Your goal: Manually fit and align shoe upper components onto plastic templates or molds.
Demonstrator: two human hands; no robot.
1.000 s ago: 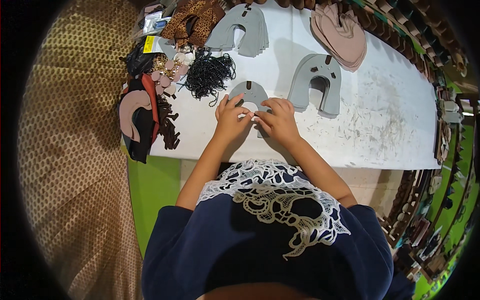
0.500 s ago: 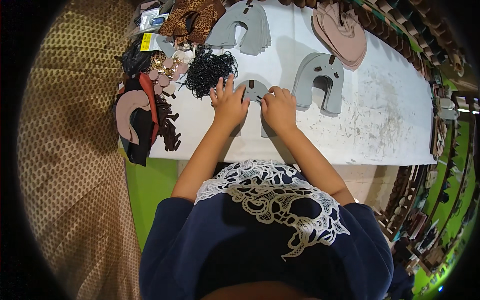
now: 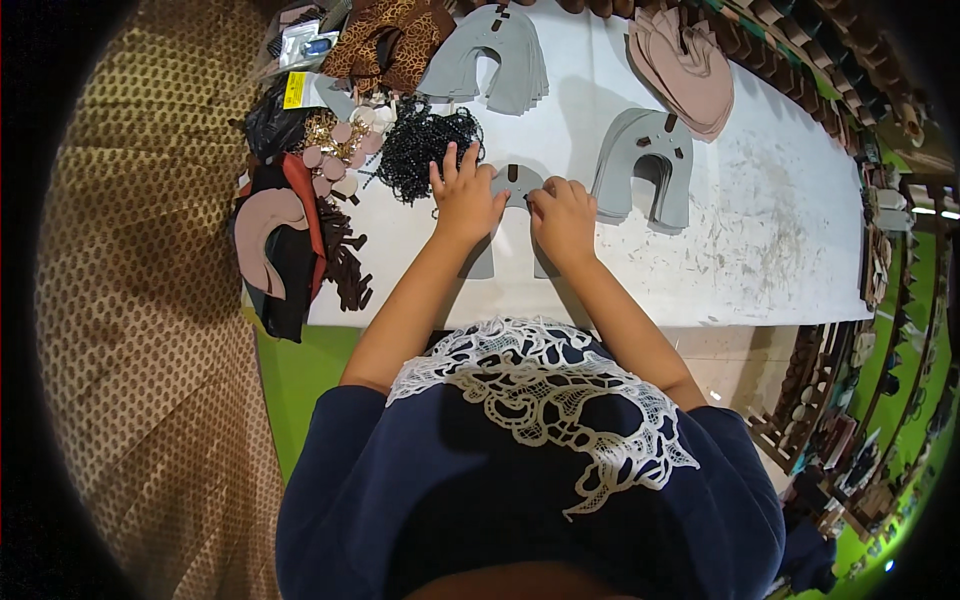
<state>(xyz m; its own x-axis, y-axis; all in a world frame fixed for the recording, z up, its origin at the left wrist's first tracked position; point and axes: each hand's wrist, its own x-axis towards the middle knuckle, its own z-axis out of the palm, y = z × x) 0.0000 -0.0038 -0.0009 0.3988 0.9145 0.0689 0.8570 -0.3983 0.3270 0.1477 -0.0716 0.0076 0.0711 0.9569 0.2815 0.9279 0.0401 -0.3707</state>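
Your hands cover most of the grey horseshoe-shaped piece (image 3: 512,190), so only its top arch with a small dark tab and the two lower legs show. Your left hand (image 3: 465,195) lies flat on its left half with fingers spread wide; your right hand (image 3: 563,215) presses on its right half with fingers curled, and you cannot tell whether it pinches the edge or only rests on it. The piece lies flat on the white desk (image 3: 780,230), near the front edge, between the black bead pile (image 3: 420,145) and a second stack of grey pieces (image 3: 645,165).

The desk top is scuffed and smeared with grey marks toward its right end. A patterned brown woven floor covering (image 3: 120,330) fills the left side, and bright green flooring (image 3: 295,370) shows below the desk. The racks at the right rim are bent by the lens and too small to read.

At the far edge sit another grey stack (image 3: 490,65), a pile of pink pieces (image 3: 685,65), a brown patterned piece (image 3: 390,40), a small silver packet (image 3: 305,45) and a yellow label (image 3: 294,90).
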